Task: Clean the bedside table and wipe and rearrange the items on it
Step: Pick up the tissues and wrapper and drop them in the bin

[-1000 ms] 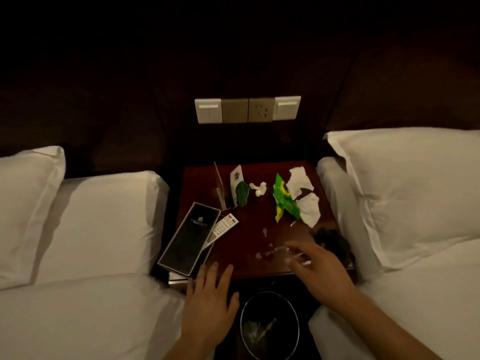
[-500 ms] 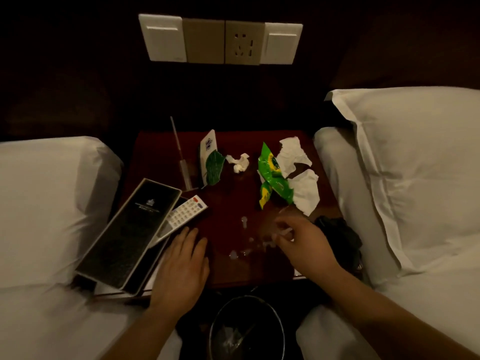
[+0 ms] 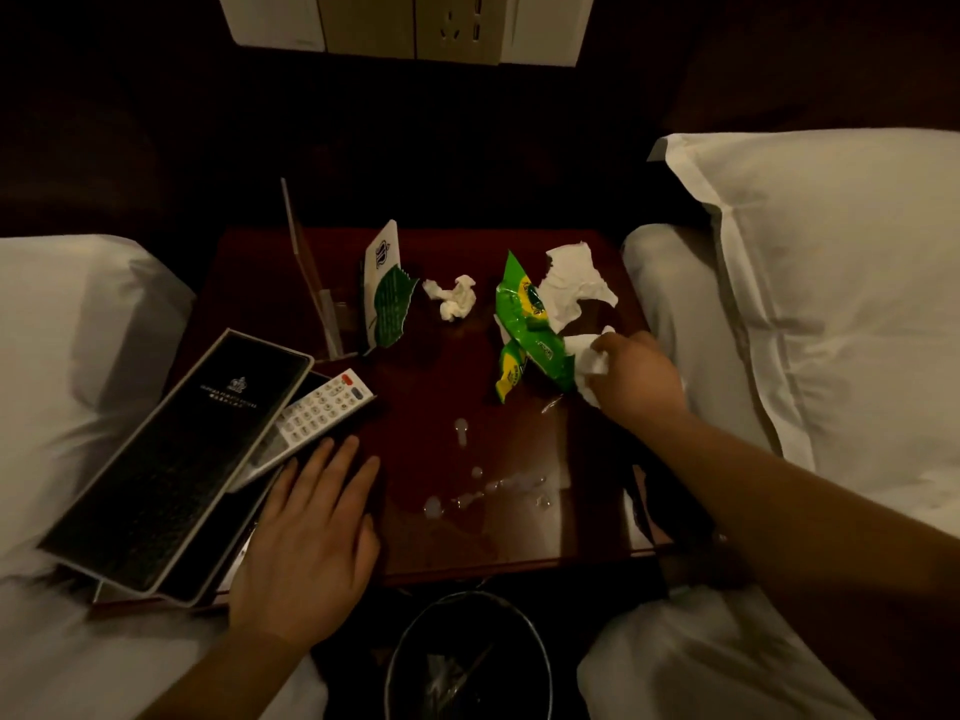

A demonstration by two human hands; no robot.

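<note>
Pinching a crumpled white tissue (image 3: 589, 362) at the right side of the bedside table (image 3: 431, 376), the right hand (image 3: 631, 381) has its fingers curled round the paper. It is hard against the green snack wrapper (image 3: 524, 324). The left hand (image 3: 311, 532) lies flat with straight fingers and holds nothing. It rests on the table's front left, just beside the remote (image 3: 324, 410).

The first risk is the wrapper. It touches the gripped tissue, so a quick lift could drag it sideways and shake out whatever it holds. A torn tissue sheet (image 3: 571, 285) lies just behind the wrapper and may be caught up too, or it may rip and leave scraps.

The second risk is the spill (image 3: 470, 491). Droplets and a wet smear sit between the two hands, near the front edge. The right forearm crosses just beside them, so pulling back low toward the waste bin (image 3: 467, 662) could smear liquid across the wood. If the damp reaches the remote, its keys would suffer.

The black folder (image 3: 182, 454) overhangs the table's left edge onto the bedding and overlaps the remote's end. A nudge from the left hand could tip both off.

The bin stands below the front edge between the beds. A careless drop could land on white sheets instead.

Something dark lies under the right forearm at the table's front right, but the light is too poor to say what. A small tissue wad (image 3: 457, 298) and a leaf-printed card (image 3: 387, 298) wait further back, untouched.
</note>
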